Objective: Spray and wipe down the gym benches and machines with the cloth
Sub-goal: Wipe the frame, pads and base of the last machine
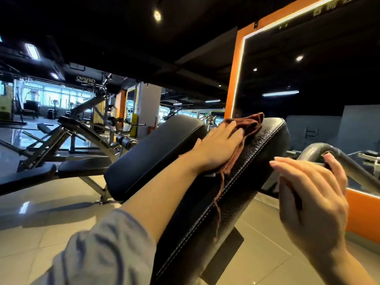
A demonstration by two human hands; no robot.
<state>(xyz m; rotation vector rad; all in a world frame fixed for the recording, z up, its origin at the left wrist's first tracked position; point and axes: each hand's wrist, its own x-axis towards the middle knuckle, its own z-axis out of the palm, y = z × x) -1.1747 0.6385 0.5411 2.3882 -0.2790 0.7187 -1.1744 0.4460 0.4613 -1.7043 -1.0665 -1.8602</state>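
Your left hand [220, 146] presses the brown cloth [242, 130] flat on the black pad [257, 161], centre frame; your right hand [314, 194], lower right, grips a dark object.

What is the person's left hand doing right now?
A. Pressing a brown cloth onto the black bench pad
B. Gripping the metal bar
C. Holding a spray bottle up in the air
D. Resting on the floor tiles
A: the left hand lies with flat fingers on the brown cloth, pressing it onto the upper end of the black bench pad.
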